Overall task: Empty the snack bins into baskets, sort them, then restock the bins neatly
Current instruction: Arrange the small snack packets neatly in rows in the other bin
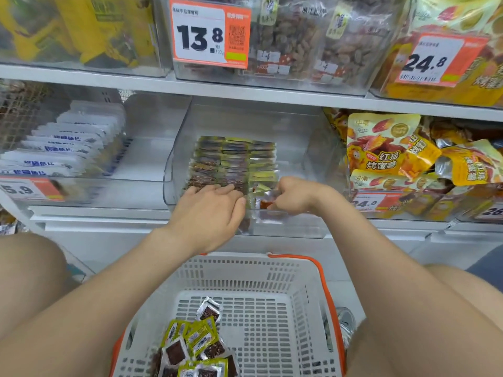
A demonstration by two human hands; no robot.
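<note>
Clear bin (174, 159), middle shelf: left hand (209, 213) rests flat on the packet rows (231, 159); right hand (292, 197), its grip apparently pinching 1 packet (265, 204) at the near right. Risk: a nudge topples the rows. Basket (245, 263) lies nearer.

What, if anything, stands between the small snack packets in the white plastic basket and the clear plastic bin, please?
Nothing fixed does. The small snack packets lie loose in the white plastic basket, and the clear plastic bin is open above. Only the left hand and the right hand, pinching a packet, occupy its front.
</note>
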